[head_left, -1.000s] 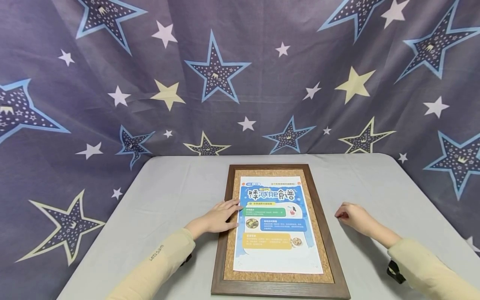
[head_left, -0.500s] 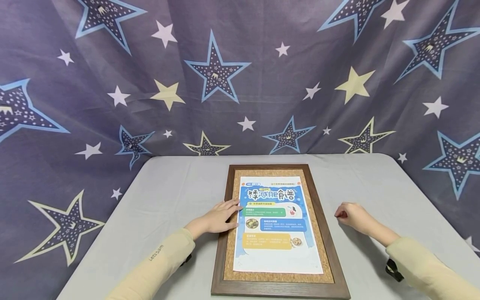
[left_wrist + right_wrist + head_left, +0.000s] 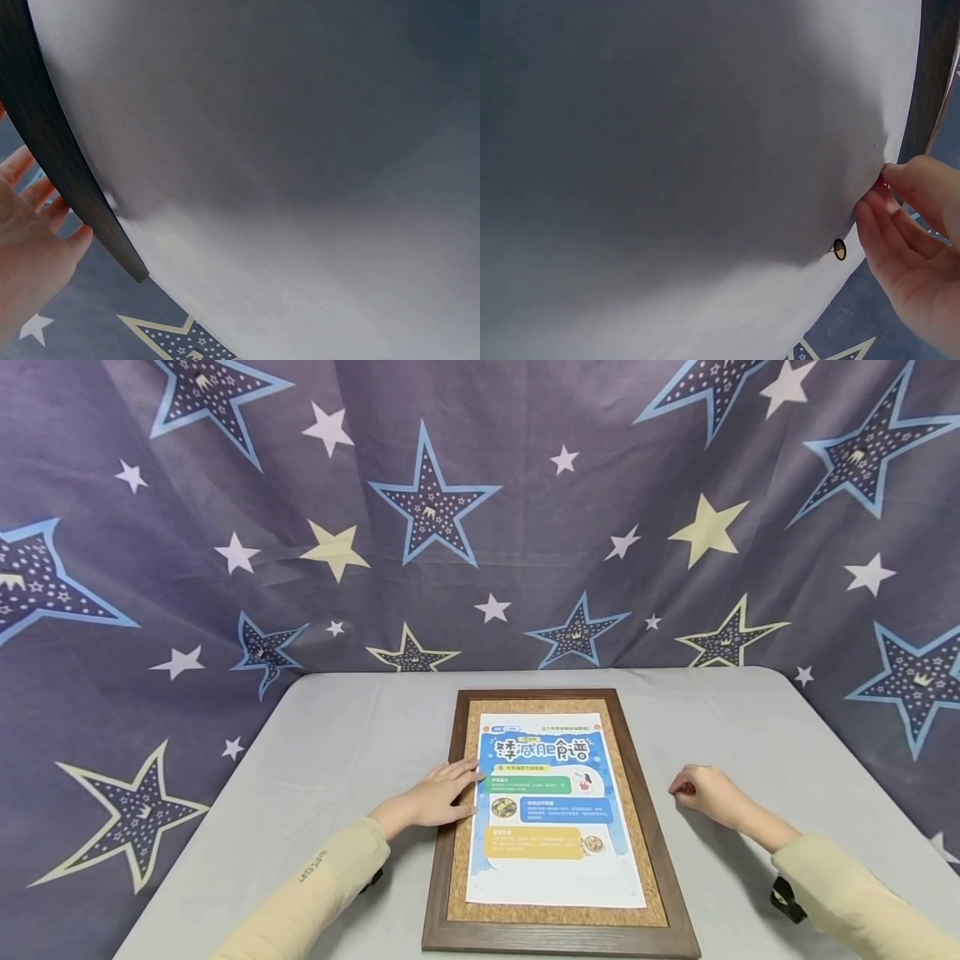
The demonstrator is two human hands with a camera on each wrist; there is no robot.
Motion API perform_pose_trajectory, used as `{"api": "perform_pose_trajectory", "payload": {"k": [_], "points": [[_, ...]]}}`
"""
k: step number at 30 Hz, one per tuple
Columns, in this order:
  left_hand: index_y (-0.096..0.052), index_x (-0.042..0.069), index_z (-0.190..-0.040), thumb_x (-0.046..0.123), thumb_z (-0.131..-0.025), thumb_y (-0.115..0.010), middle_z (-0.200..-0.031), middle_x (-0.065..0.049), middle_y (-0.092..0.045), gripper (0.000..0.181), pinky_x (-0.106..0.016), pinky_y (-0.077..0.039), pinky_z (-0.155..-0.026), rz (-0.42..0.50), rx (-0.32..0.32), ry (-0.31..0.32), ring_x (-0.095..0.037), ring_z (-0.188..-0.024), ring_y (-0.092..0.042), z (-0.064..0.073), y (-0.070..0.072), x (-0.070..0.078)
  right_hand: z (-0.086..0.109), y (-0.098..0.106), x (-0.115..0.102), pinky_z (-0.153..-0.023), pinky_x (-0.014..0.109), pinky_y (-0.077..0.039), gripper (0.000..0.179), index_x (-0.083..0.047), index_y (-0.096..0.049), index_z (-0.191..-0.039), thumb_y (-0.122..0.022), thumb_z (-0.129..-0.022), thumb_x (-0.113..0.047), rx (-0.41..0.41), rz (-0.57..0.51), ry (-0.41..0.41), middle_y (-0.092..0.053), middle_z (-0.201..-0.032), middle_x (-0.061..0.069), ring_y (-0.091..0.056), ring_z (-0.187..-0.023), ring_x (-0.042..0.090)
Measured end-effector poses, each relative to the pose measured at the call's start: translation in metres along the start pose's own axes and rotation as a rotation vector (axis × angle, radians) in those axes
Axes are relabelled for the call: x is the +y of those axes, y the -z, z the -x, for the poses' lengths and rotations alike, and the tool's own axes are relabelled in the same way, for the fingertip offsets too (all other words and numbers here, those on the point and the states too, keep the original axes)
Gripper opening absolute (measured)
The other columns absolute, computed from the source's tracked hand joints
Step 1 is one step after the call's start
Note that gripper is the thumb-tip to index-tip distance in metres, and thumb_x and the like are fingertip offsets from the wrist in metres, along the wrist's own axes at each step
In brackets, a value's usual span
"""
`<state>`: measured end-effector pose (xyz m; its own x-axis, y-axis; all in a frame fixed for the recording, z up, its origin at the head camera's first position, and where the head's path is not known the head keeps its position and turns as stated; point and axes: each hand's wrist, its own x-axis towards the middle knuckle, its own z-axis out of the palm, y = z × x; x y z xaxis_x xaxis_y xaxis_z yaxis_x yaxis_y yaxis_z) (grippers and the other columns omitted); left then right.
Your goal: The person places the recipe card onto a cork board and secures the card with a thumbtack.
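Note:
A printed poster [image 3: 555, 881] with blue, green and yellow panels lies on a cork board [image 3: 562, 913] in a dark brown wooden frame [image 3: 558, 935]. Red dots mark both upper corners of the paper. My left hand [image 3: 435, 793] rests over the frame's left side, fingers extended, fingertips at the poster's left edge. Right of the frame, my right hand [image 3: 708, 793] is low over the table, thumb and fingertips together. In the right wrist view, a tiny red thumbtack [image 3: 883, 181] shows pinched between them, mostly hidden. A brass-coloured thumbtack [image 3: 840, 250] lies beside those fingers.
The framed board lies flat on a pale grey covered table [image 3: 360, 727]. A purple curtain [image 3: 487, 443] printed with stars hangs behind the table and around its sides. Dark wrist cameras sit under both sleeves.

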<state>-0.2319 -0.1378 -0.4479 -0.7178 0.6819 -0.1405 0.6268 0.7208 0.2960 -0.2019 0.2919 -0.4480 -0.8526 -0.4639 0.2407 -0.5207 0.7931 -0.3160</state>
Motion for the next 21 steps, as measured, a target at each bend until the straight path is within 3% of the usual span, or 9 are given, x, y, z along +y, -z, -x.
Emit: {"api": "perform_pose_trajectory", "payload": {"k": [12,21], "points": [[-0.032,0.010,-0.137,0.040,-0.090,-0.044,-0.145,-0.011,-0.019,0.057,-0.046,-0.011,-0.107,-0.015,0.004,0.002,-0.028,-0.133,-0.014,-0.0002,-0.0012,-0.0011,-0.0006,-0.0008,0.0020,-0.051,0.023,-0.042,0.009,-0.003,-0.065,-0.070,-0.065,-0.071,0.005,-0.006,-0.026,-0.037,-0.058,-0.067,-0.001,-0.048,-0.057,0.004],[-0.033,0.010,-0.137,0.040,-0.090,-0.045,-0.145,-0.012,-0.019,0.057,-0.046,-0.011,-0.106,-0.013,0.002,0.002,-0.028,-0.133,-0.014,-0.0001,-0.0011,-0.0007,-0.0011,-0.0016,0.0013,-0.054,0.025,-0.045,0.008,-0.003,-0.065,-0.072,-0.066,-0.071,0.006,-0.018,-0.020,-0.064,-0.060,-0.070,0.001,-0.054,-0.060,0.012]]}}
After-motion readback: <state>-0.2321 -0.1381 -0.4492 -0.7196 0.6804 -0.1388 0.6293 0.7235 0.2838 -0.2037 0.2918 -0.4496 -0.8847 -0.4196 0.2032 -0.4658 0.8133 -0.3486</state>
